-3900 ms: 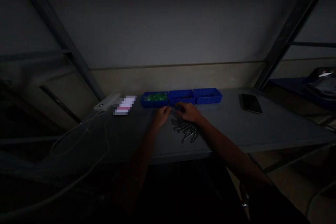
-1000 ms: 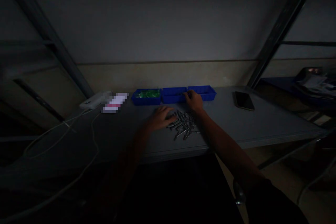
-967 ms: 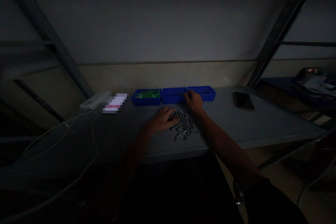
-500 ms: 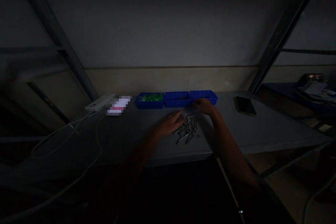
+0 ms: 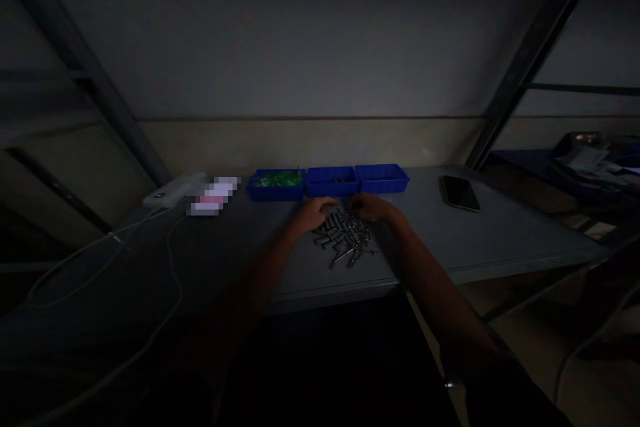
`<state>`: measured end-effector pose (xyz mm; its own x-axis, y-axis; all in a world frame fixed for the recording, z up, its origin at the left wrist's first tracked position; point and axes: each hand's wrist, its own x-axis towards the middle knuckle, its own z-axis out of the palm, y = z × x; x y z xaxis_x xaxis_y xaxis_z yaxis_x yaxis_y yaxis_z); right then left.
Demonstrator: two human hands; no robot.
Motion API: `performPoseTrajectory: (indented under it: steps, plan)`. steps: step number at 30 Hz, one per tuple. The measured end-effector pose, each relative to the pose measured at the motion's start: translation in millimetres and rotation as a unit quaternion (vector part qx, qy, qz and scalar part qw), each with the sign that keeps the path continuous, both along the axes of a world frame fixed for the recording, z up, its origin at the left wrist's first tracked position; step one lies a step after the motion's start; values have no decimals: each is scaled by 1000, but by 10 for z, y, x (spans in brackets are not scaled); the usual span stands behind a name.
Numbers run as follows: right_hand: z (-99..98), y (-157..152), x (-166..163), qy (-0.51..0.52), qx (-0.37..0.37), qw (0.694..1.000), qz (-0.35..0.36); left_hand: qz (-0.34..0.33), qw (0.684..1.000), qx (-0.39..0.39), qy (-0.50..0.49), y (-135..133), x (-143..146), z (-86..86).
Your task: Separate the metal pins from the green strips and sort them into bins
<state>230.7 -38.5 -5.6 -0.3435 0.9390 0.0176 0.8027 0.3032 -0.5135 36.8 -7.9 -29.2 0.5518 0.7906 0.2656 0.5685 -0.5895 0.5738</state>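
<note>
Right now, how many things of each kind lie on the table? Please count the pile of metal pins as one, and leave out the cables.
Blue trays: 3
Phone: 1
Pin pile: 1
White box: 1
Blurred pink-white item: 1
Total: 7

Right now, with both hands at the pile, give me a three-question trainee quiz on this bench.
1. How many blue trays stand in the row behind the pile of metal pins?
2. True or false: the left hand and right hand rest on the dark phone.
3. Which tray holds green pieces? A leftmost in view, B middle, C rightmost.
Key: 1 three. 2 false: both are at the pile. 3 A.
</note>
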Motion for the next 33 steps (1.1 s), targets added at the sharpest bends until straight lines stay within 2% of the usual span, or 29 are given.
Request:
performPoseTrajectory:
  steps: [6, 13, 16, 21, 24, 29, 33]
  plan:
    - [-26, -5, -23, -29, 26, 999, -5, -15, 999, 29, 41, -57, -7, -4]
    - [-70, 33, -113, -55, 94, 993, -48, -78, 990, 86, 85, 125, -1, 74]
    - [-73, 42, -121, -44, 96, 993, -50, -110, 981, 93, 128, 182, 6, 138]
    - [-75, 35, -148, -19, 109, 992, -62, -114, 979, 103, 133, 137, 16, 169]
    - [-66, 31, -164, 2, 120, 990, -75, -97, 981, 108, 130, 85, 10, 156]
    - [-41, 32, -169, 94, 161, 977, -105, -27, 994, 85, 69, 62, -77, 145]
    - [-45, 28, -215, 160, 187, 965, -90, 26, 997, 68, 23, 50, -142, 156]
